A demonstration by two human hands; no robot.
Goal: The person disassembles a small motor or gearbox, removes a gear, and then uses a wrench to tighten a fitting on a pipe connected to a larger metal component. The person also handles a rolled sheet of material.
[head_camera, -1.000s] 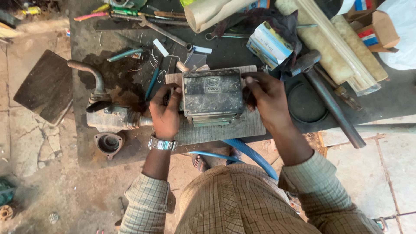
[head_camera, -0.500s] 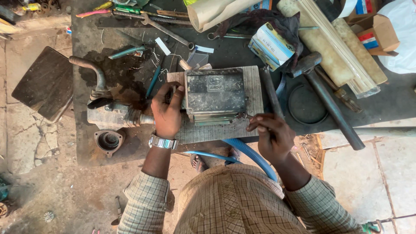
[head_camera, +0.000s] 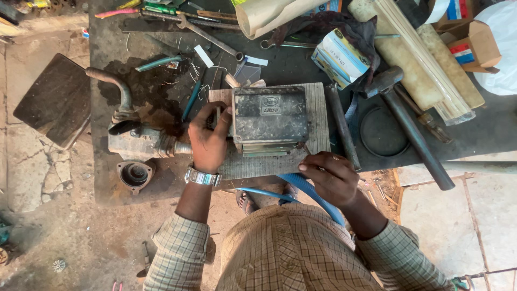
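Left hand grips the grimy metal box by its side; right hand curled, empty, at the board edge; box looks heavy, rigid.

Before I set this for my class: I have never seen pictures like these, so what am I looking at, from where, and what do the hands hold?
There is no machine here: a person works with bare hands, and a camera worn on the head looks straight down at them. The left hand, with a wristwatch, takes a grip on the left side of a dusty grey metal box. The box sits on a pale board on a dark workbench. The right hand is at the board's near edge, beside the box; whether it holds anything is unclear. Around them lie a hammer, a spanner and a small carton.
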